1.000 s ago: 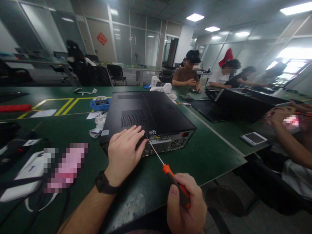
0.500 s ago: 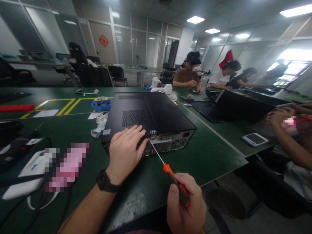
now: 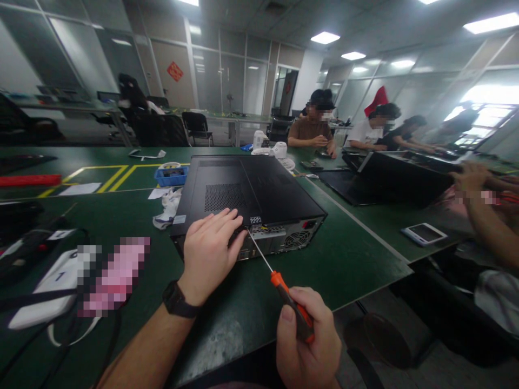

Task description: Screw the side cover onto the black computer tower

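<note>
A black computer case lies flat on the green table, its rear panel with fan grille facing me. My left hand rests on the case's near left edge, fingers extended over the top and thumb near the screwdriver tip. My right hand is wrapped round the handle of an orange and black screwdriver. The shaft slants up to the left, and its tip meets the rear edge of the case beside my left thumb. Whatever lies right at the tip is too small to make out.
Left of the case are a blue bin, crumpled white wrapping, a white device and cables. Right are a white-framed device, another black case and a person's hands. Several people sit beyond.
Both my hands and the screwdriver keep nearly the same place against the case. The view has shifted slightly. At the right, the other person's hands have moved a little.
</note>
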{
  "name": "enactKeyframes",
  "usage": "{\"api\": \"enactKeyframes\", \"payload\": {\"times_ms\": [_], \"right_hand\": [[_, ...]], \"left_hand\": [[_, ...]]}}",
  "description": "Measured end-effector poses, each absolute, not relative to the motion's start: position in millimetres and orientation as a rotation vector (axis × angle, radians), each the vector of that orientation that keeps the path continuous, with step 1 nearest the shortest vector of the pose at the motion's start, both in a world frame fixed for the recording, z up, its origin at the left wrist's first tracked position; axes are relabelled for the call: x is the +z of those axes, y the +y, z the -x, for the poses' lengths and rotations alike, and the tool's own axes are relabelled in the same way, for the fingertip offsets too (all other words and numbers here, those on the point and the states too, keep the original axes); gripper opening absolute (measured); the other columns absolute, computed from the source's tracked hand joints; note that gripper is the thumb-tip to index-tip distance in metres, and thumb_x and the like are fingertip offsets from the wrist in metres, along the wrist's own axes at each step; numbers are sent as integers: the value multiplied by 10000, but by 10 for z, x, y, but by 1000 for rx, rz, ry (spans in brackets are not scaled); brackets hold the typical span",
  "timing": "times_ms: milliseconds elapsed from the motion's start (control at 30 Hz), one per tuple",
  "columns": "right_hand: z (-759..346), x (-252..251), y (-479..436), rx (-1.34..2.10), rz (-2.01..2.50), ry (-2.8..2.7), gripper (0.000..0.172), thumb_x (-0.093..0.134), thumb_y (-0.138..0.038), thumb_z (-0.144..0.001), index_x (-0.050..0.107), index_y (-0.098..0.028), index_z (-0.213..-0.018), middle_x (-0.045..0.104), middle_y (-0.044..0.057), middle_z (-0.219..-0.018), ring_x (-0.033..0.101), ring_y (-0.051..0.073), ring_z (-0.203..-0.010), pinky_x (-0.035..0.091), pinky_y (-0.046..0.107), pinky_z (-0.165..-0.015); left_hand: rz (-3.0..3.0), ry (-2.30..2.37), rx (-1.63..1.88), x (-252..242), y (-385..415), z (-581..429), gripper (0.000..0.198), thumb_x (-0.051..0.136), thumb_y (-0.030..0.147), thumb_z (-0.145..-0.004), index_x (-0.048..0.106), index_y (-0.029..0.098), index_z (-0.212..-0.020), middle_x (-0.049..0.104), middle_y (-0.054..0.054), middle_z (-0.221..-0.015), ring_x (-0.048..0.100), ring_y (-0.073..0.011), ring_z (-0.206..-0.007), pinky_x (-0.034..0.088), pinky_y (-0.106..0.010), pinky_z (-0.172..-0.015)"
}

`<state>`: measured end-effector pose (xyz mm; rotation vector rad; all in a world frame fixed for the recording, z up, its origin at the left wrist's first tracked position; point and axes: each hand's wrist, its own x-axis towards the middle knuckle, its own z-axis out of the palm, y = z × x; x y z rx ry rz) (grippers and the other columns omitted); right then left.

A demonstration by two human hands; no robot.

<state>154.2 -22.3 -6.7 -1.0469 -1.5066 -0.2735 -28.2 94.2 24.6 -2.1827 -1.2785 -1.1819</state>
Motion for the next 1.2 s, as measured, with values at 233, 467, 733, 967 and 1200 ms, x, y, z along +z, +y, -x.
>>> {"api": "enactKeyframes", "payload": {"times_ms": [233, 467, 733, 967, 1200], "right_hand": [[-1554, -72, -218, -276, 1056, -1501, 239, 606, -149, -923, 617, -165, -1161, 715, 62, -945, 733, 179, -861, 637, 300, -756], [-1573, -114, -223, -263, 1034, -1502, 245, 608, -125, -921, 621, -155, -1163, 706, 62, -961, 721, 164, -889, 630, 282, -790], [-1561, -77, -209, -257, 1041, -1513, 226, 597, -126, -932, 610, -147, -1157, 695, 51, -966, 707, 139, -902, 611, 244, -821], [-1553, -65, -214, -251, 1045, -1514, 209, 590, -122, -936, 609, -152, -1142, 695, 49, -958, 706, 138, -893, 610, 240, -805], [-1539, -85, -215, -264, 1045, -1511, 205, 590, -133, -940, 614, -149, -1143, 693, 47, -941, 712, 132, -877, 608, 233, -807]], "left_hand": [[2186, -1277, -1194, 262, 939, 281, 211, 653, 279, -989, 738, 220, -1174, 764, -85, -1327, 716, -279, -1258, 518, -483, -1047], [2181, -1269, -1186, 251, 946, 292, 215, 656, 279, -989, 732, 221, -1182, 761, -81, -1336, 715, -277, -1259, 508, -469, -1050], [2171, -1259, -1189, 255, 946, 277, 197, 663, 269, -984, 740, 207, -1154, 775, -79, -1307, 727, -281, -1234, 507, -458, -1035], [2171, -1258, -1182, 252, 946, 282, 200, 657, 281, -995, 730, 209, -1166, 769, -74, -1322, 720, -266, -1249, 502, -453, -1046], [2171, -1258, -1185, 254, 948, 285, 198, 658, 278, -993, 728, 211, -1166, 772, -75, -1315, 720, -265, -1249, 503, -456, -1054]]}}
